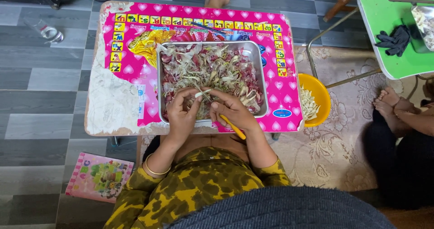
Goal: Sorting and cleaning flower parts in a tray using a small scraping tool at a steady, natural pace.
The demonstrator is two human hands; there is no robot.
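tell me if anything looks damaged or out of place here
The small table's pink printed top sheet is torn away along its left side and front left corner, baring a pale, worn surface. A clear glass lies tipped on its side on the grey floor. The metal tray of peelings sits square, with nothing spilled around it.

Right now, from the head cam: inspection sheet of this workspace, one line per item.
Surface: small pink low table with printed chart top, covering worn off at its left edge.
Job's things: metal tray full of pinkish and pale peels; small pale piece held between both hands; yellow-handled tool in right hand.
Clutter: yellow bowl with pale pieces beside the table; picture book on the floor.
Grippers: left hand and right hand over the tray's near edge, fingers pinched.
Cables: nothing seen.
Surroundings: green table with dark gloves; another person's feet on the rug.
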